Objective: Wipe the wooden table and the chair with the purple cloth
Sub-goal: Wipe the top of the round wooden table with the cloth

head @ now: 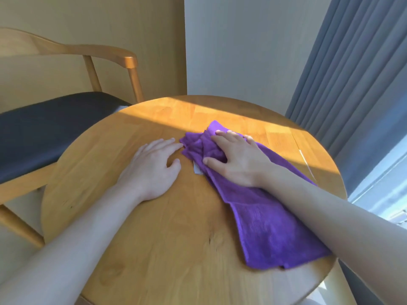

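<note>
1. Nearest me, I see both bare forearms reaching in from the bottom edge over the round wooden surface, which I take as my landmark.
2. The purple cloth lies on the right half of that surface as a long rumpled strip, its near end close to the near-right rim and its far end bunched up near the middle.
3. A small white tag pokes out from the cloth's left edge; I cannot read any writing on it, and I see no brand or label elsewhere.
4. My right hand rests palm down on the bunched far end of the cloth, fingers spread apart and mostly straight, the thumb pressed into the folds. It presses the cloth rather than closing around it.
5. My left hand lies flat on the bare wood just left of the cloth, fingers straight and slightly apart, holding nothing; its fingertips sit right beside the cloth's edge, and I cannot tell whether they touch it.
6. A band of sunlight crosses the far part of the surface, beyond both hands.
7. Left of the surface stands the chair, light wood with a dark seat cushion and a curved armrest, its seat tucked close against the rim.
8. Beyond the surface is a pale wall, and to the far right hangs a grey-blue pleated curtain.
</note>
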`<state>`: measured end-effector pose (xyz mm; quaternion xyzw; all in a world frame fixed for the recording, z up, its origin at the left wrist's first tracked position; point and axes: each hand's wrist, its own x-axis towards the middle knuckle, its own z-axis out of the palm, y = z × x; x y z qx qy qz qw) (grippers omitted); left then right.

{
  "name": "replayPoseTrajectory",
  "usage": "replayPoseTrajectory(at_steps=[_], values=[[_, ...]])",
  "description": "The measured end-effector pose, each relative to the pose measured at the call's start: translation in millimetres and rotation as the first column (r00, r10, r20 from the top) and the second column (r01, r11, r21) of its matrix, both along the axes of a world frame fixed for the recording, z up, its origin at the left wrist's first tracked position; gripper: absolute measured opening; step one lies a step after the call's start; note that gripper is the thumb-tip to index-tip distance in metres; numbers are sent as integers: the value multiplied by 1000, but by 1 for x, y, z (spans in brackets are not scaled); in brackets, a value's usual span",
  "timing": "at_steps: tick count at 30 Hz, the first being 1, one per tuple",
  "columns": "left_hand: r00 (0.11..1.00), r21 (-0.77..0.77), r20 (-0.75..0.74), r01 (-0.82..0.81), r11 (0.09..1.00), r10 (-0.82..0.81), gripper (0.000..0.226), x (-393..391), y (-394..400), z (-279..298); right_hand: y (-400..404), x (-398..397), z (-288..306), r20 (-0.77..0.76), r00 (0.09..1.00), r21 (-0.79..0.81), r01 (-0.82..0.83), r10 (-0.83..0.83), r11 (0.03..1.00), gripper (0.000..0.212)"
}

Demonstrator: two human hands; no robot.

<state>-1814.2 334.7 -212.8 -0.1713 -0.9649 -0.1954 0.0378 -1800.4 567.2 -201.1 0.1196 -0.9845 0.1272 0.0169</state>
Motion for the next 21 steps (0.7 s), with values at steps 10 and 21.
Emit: replayPoseTrajectory(at_steps=[10,21], values=[[1000,-49,13,7,999,-6,53,3,0,-2,11,37,4,-45,991,-184,-132,126,974,67],[984,-173,77,-149,974,164,66,7,63,-2,35,-31,5,-116,988,-167,80,-100,983,20]])
